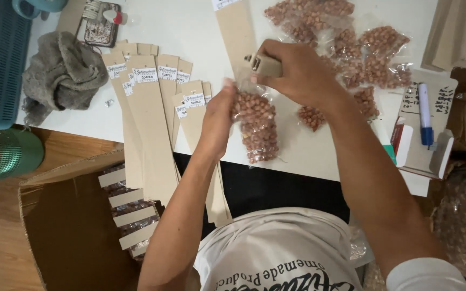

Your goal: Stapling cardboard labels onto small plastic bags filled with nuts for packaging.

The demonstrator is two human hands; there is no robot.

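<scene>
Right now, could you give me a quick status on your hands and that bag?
Right hand grips beige stapler at bag top. Left hand pinches clear bag of coated peanuts. Cardboard header strips alongside, more filled bags behind.

There is a single view, from a camera worn on the person's head, looking steeply down and slightly forward over the chest and both forearms onto the white table (190, 32), so no second view shares any of the scene. It sits close: the shirt fills the near edge, the left hand (219, 121) and right hand (297, 70) lie mid-frame, the table's far part runs off the top, and an open cardboard box (71, 226) on the floor takes the near left.
</scene>
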